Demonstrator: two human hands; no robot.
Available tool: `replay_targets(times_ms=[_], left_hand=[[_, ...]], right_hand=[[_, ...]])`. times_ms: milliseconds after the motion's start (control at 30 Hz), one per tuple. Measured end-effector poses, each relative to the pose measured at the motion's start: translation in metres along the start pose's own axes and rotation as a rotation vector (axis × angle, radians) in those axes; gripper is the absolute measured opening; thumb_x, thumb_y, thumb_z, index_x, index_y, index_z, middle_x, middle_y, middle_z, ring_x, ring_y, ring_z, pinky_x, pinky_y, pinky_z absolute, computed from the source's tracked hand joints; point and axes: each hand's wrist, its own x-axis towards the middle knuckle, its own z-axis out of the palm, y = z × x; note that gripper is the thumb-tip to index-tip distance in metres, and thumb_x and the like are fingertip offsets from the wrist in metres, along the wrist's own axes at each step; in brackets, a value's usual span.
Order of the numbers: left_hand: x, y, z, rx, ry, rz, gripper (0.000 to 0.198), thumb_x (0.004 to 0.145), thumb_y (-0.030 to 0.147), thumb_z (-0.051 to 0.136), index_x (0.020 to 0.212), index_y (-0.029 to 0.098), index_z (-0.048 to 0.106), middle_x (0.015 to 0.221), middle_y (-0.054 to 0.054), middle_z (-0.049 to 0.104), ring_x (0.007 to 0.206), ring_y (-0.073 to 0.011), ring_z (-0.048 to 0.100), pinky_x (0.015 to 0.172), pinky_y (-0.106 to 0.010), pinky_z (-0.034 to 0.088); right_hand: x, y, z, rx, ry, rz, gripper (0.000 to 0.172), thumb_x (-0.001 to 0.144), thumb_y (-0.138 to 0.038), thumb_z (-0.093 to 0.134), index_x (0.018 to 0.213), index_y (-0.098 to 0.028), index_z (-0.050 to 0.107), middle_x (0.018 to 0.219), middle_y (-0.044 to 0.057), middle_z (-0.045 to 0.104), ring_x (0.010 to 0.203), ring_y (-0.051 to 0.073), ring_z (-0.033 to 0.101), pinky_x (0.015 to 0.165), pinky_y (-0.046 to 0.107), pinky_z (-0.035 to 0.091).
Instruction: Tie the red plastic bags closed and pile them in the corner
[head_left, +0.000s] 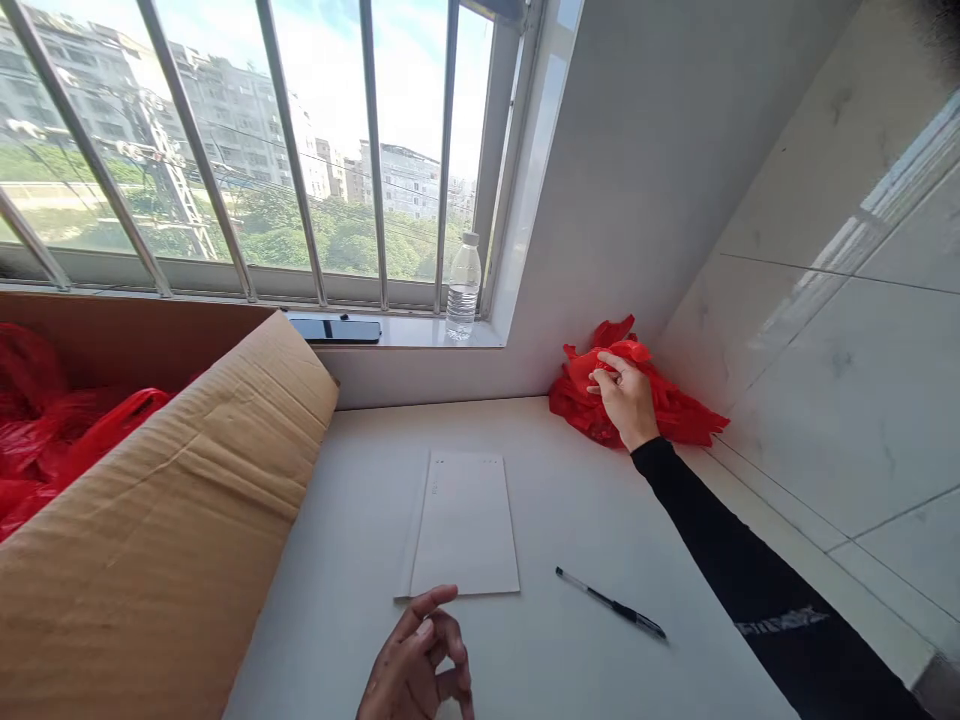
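My right hand [624, 396], in a black sleeve, reaches to the far right corner of the white table [585, 650] and its fingers are pinched on a crumpled red plastic bag [675, 412] lying against the wall. My left hand [420, 665] hovers low at the table's near edge with fingers loosely curled and nothing in it, just in front of a white notepad [465, 525]. A black pen [611, 603] lies to the right of the notepad, between my two arms.
A large cardboard box [161, 520] stands at the left with more red bags [52, 425] inside. On the window sill sit a dark phone [335, 328] and a water bottle [463, 286]. A tiled wall [840, 330] bounds the right side.
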Motion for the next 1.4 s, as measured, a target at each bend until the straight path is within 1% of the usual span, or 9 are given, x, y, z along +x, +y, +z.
replay_targets(times_ms=[167,267,333,433,633,733,1033,1200,1400], left_hand=[[-0.001,0.0,0.033,0.011,-0.06,-0.029,0.048,0.091,0.056,0.061,0.126,0.023,0.068,0.131,-0.015,0.06,0.112,-0.0321,0.059,0.085,-0.047,0.056],[0.002,0.01,0.042,-0.13,0.001,0.074,0.047,0.093,0.06,0.053,0.122,0.025,0.066,0.133,-0.011,0.061,0.115,-0.0297,0.061,0.088,-0.043,0.054],[0.001,0.018,0.038,-0.135,0.035,0.163,0.041,0.095,0.056,0.054,0.107,0.02,0.068,0.119,-0.011,0.067,0.104,-0.0258,0.065,0.084,-0.037,0.055],[-0.001,0.023,0.027,-0.089,0.067,0.224,0.03,0.09,0.05,0.064,0.095,0.02,0.067,0.097,-0.006,0.069,0.085,-0.0204,0.067,0.076,-0.031,0.054],[0.004,0.011,0.019,0.157,-0.049,0.214,0.037,0.074,0.035,0.085,0.104,0.019,0.069,0.096,-0.005,0.072,0.086,-0.0216,0.067,0.079,-0.031,0.052],[0.009,0.006,0.015,0.304,-0.046,0.246,0.038,0.071,0.029,0.088,0.103,0.017,0.072,0.099,-0.006,0.072,0.091,-0.0226,0.065,0.084,-0.03,0.05],[0.013,-0.001,0.01,0.503,0.06,0.295,0.036,0.095,0.049,0.058,0.106,0.018,0.072,0.088,-0.005,0.07,0.08,-0.0193,0.06,0.072,-0.029,0.049],[0.01,0.001,0.013,0.509,0.07,0.302,0.032,0.088,0.044,0.07,0.108,0.02,0.07,0.097,-0.005,0.07,0.088,-0.0199,0.061,0.079,-0.029,0.05],[0.01,-0.005,0.011,0.436,0.14,0.298,0.037,0.093,0.052,0.06,0.089,0.017,0.069,0.076,-0.002,0.066,0.067,-0.0144,0.055,0.062,-0.025,0.047]], right_hand=[[-0.146,-0.071,0.001,0.303,-0.176,0.012,0.044,0.096,-0.039,0.055,0.139,-0.028,0.058,0.105,0.006,0.073,0.086,0.022,0.072,0.086,0.043,0.06],[-0.236,-0.083,-0.009,0.309,-0.493,-0.02,0.036,0.093,-0.039,0.06,0.127,-0.032,0.067,0.095,0.005,0.072,0.068,0.02,0.068,0.055,0.032,0.058],[-0.266,-0.074,-0.013,0.316,-0.372,0.014,0.024,0.094,-0.038,0.057,0.109,-0.03,0.074,0.085,0.004,0.071,0.057,0.016,0.06,0.051,0.029,0.053],[-0.264,-0.055,0.001,0.382,-0.23,0.211,0.019,0.095,-0.041,0.058,0.099,-0.027,0.07,0.092,0.003,0.07,0.053,0.011,0.052,0.048,0.025,0.048],[-0.245,-0.046,0.055,0.682,-0.727,0.359,0.036,0.097,-0.051,0.056,0.124,-0.028,0.064,0.116,0.006,0.068,0.095,0.021,0.064,0.082,0.033,0.054],[-0.259,-0.039,0.068,0.794,-0.74,0.387,0.034,0.096,-0.051,0.057,0.118,-0.027,0.068,0.108,0.005,0.071,0.09,0.021,0.065,0.079,0.033,0.053],[-0.265,-0.014,0.066,0.8,-0.631,0.445,0.034,0.097,-0.048,0.056,0.118,-0.024,0.068,0.105,0.005,0.072,0.09,0.021,0.064,0.076,0.032,0.052],[-0.264,-0.018,0.065,0.797,-0.636,0.421,0.031,0.092,-0.047,0.064,0.114,-0.024,0.068,0.109,0.005,0.072,0.091,0.021,0.064,0.08,0.032,0.052],[-0.264,-0.019,0.063,0.831,-0.631,0.433,0.035,0.094,-0.048,0.061,0.118,-0.024,0.068,0.11,0.006,0.072,0.093,0.023,0.065,0.079,0.033,0.055]])
